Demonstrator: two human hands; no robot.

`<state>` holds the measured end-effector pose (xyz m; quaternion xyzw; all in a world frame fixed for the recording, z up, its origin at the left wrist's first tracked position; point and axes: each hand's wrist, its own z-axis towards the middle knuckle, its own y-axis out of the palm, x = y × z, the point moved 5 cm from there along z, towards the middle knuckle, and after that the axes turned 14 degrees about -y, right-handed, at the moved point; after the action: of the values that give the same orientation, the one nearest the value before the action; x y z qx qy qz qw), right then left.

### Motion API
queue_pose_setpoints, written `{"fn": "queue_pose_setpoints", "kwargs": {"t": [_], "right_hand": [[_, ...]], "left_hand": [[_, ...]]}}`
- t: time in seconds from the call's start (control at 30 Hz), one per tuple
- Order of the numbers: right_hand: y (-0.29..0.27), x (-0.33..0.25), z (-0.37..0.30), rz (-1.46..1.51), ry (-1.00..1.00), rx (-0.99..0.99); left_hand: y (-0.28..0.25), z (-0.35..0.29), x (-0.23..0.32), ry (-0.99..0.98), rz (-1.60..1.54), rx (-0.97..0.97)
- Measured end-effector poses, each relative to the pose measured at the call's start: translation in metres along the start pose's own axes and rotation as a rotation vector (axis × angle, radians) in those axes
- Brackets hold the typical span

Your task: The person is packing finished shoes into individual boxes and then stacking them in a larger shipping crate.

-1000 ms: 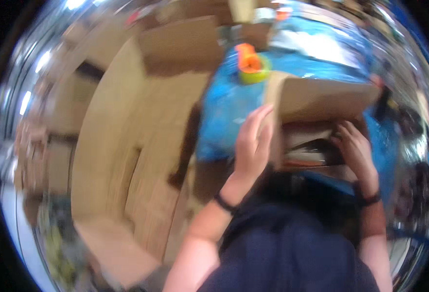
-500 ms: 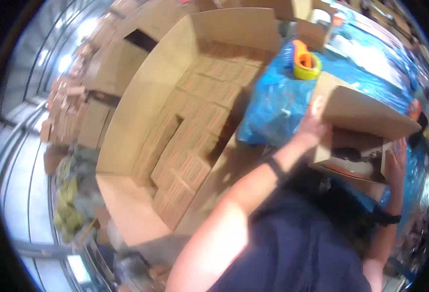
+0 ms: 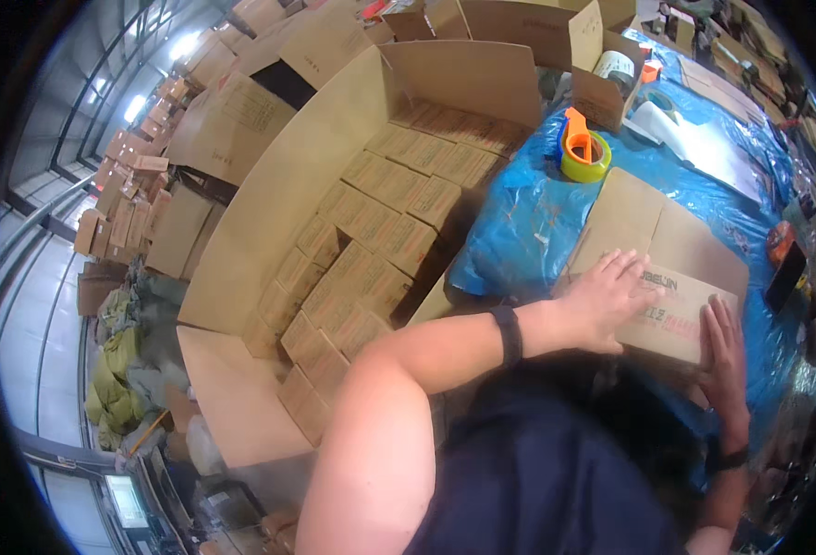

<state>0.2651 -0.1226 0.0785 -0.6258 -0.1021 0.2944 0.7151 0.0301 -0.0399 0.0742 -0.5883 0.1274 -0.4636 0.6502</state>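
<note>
Head view: left hand (image 3: 616,301) spread flat on the cardboard box (image 3: 674,326), right hand (image 3: 724,359) loosely open at its right end; neither grips. Box sits under both. Looks like closing flaps; next move likely calls for holding them flat, tape dispenser (image 3: 574,141) beyond left hand.

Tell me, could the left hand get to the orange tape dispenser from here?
Probably yes: the left hand rests on the box, and the tape dispenser sits beyond it on the blue sheet, with nothing tall visible between.

The person wears a dark navy garment (image 3: 556,472) and black wristbands (image 3: 509,336) (one on each arm).
</note>
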Motion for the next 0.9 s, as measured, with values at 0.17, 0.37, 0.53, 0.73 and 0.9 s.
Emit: {"fn": "queue_pose_setpoints", "kwargs": {"t": [0.17,0.37,0.53,0.73,0.9], "right_hand": [[-0.012,0.017,-0.017,-0.078,-0.006,0.167],[0.004,0.01,-0.07,-0.259,-0.159,0.173],[0.004,-0.045,0.001,-0.239,-0.017,0.094],[0.033,-0.059,0.006,-0.377,-0.098,0.195],[0.033,-0.051,0.002,-0.415,-0.079,0.21]], "left_hand": [[-0.029,-0.006,0.005,-0.067,-0.009,-0.092],[-0.009,-0.063,0.011,0.074,-0.047,0.208],[-0.002,-0.046,0.021,0.029,0.006,0.295],[0.009,-0.048,0.025,0.015,0.019,0.279],[0.021,-0.049,0.078,0.065,-0.072,0.239]]}}
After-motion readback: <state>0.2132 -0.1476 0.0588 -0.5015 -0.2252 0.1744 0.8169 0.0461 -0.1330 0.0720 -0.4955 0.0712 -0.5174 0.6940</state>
